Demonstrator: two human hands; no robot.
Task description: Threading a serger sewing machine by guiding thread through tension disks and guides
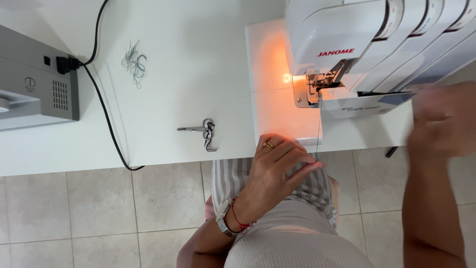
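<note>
1. Thread (317, 130), thin and dark, runs down from the needle area of the white sewing machine (367, 44) to the near edge of the tabletop (173, 89), where the left hand (277, 166) meets it.
2. Left-hand grip: fingertips drawn together beside the thread's lower end, apparently pinching it, though the strand is too fine to be sure. A ring sits on one finger, and a watch and red cord on the wrist.
3. Right hand (441, 121) is blurred, raised beside the right part of the machine; I cannot tell how its grip stands.
4. Striped cloth (238, 178) lies in the lap under the left hand.
5. Left of that hand, small scissors (201, 130) with a dark ribbon rest on the tabletop.
6. Farther left and farther away lie a tangle of thread scraps (134, 62) and a black cable (104, 114) plugged into a grey machine (34, 84) at the left edge.
7. A lamp glows orange on the sewing machine's bed.
</note>
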